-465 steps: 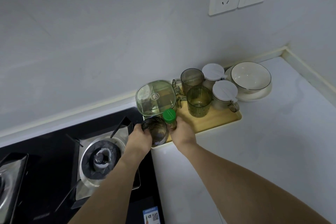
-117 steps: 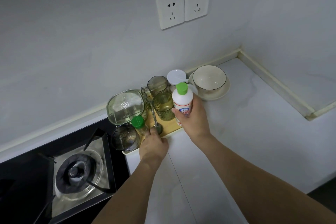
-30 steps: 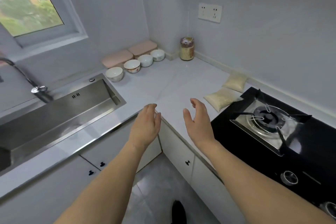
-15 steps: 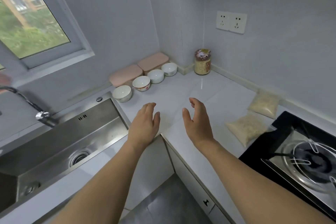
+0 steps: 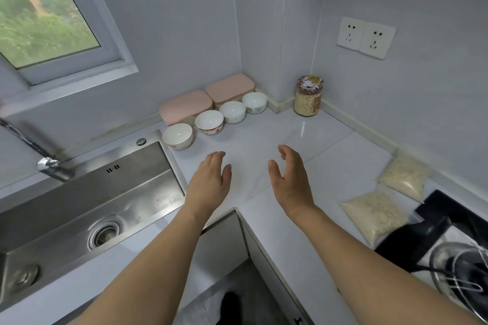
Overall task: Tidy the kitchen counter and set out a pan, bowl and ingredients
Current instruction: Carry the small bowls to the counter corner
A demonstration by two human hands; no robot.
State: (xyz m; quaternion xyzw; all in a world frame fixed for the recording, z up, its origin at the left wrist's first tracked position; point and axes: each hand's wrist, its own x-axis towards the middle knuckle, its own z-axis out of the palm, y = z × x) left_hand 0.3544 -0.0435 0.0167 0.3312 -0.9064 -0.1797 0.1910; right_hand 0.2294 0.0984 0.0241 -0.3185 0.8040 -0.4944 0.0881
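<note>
Head view: the left hand and right hand hover over the counter, fingers relaxed, holding nothing. Four bowls stand in a row by the sink, two bags beside the stove (no pan visible). A hasty reach could knock neighbouring bowls together, or drag a bag onto the burner

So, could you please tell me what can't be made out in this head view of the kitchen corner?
- Faucet: blurred, and its base is cut off by the left edge.
- Stove burner: partly cut off by the right edge; no pan is in view.
- Jar: label print too small to read.
- Pink boxes: lids hide any contents.
- Left hand and right hand: seen from the back, palms hidden.
</note>
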